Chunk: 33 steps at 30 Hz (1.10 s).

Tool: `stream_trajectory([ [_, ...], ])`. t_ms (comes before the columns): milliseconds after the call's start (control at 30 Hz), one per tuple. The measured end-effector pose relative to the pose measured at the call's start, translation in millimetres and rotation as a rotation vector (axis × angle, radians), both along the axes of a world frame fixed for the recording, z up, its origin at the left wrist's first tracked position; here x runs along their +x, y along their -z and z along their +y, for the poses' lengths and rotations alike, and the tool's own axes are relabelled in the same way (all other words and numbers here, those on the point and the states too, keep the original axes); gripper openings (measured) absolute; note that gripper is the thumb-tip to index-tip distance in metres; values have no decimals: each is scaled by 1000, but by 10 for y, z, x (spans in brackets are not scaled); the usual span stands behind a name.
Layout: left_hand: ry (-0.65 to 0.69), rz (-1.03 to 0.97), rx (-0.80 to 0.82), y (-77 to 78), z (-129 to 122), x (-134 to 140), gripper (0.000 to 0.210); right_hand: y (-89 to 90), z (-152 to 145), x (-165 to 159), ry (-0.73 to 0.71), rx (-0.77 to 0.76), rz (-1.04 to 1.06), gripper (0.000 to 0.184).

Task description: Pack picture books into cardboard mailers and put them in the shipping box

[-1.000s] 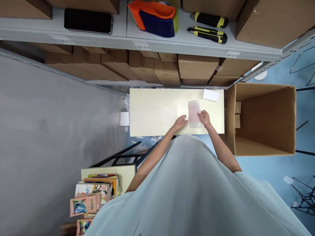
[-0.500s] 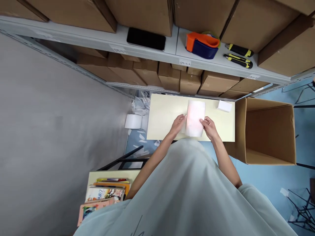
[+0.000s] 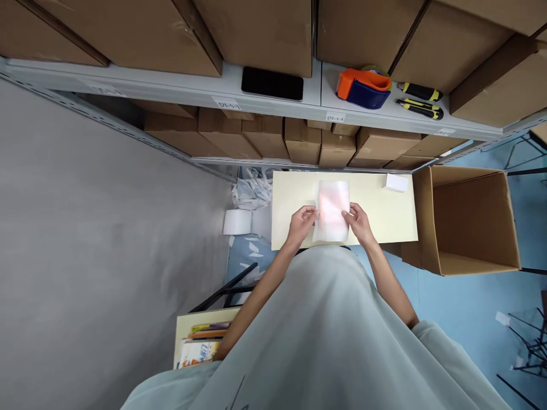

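A whitish, half-clear wrapped packet (image 3: 334, 208), pinkish inside, is held over the cream table (image 3: 376, 219). It looks like something flat in foam or film wrap; its contents cannot be made out. My left hand (image 3: 302, 224) pinches the left edge of the wrap between thumb and fingers. On the right side, my right hand (image 3: 356, 221) grips the packet, thumb on top and fingers partly hidden beneath. A small white box (image 3: 396, 183) lies at the table's far right corner.
An open cardboard box (image 3: 470, 222) stands right of the table. Shelves with brown cartons (image 3: 265, 34) rise ahead, holding a phone (image 3: 272, 83), an orange-and-blue tape dispenser (image 3: 364, 88) and two cutters (image 3: 421, 99). A white roll (image 3: 237, 222) and books (image 3: 199, 350) are at left.
My left fingers have closed on the wrap's left edge, and a loose flap now shows there. The packet looks less bright. The camera view has shifted slightly.
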<state>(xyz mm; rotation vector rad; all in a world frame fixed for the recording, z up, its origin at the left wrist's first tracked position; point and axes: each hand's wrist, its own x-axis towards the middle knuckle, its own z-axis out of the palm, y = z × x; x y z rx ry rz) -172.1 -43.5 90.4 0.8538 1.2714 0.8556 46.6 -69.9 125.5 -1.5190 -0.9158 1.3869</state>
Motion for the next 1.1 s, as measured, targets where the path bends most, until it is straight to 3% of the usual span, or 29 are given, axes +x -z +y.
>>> stream_trajectory([
  [200, 31, -49, 46, -93, -7, -41, 47, 18, -62, -17, 9, 18, 43, 59],
  [400, 79, -103, 24, -170, -35, 113, 56, 86, -66, 114, -49, -18, 50, 62],
  [467, 55, -89, 7, -179, -63, 205, 50, 95, -62, 168, -26, -18, -54, 60],
  [567, -34, -35, -16, -156, -92, 365, 44, 22, -68, 233, 30, 111, -351, 46],
  [667, -129, 3, -20, -125, -95, 541, 41, -112, -97, 238, -138, 245, -496, 25],
  [767, -180, 28, -23, -134, -82, 725, 37, -187, -141, 181, -361, 272, -544, 21],
  [833, -198, 55, -15, -170, -74, 842, 34, -180, -155, 145, -402, 293, -611, 21],
  [967, -228, 101, 55, -258, -64, 1006, 32, -93, -81, 178, -335, 266, -615, 17],
  [1100, -163, 76, 73, -253, -37, 1006, 40, 42, 111, 392, -142, 39, -266, 28],
])
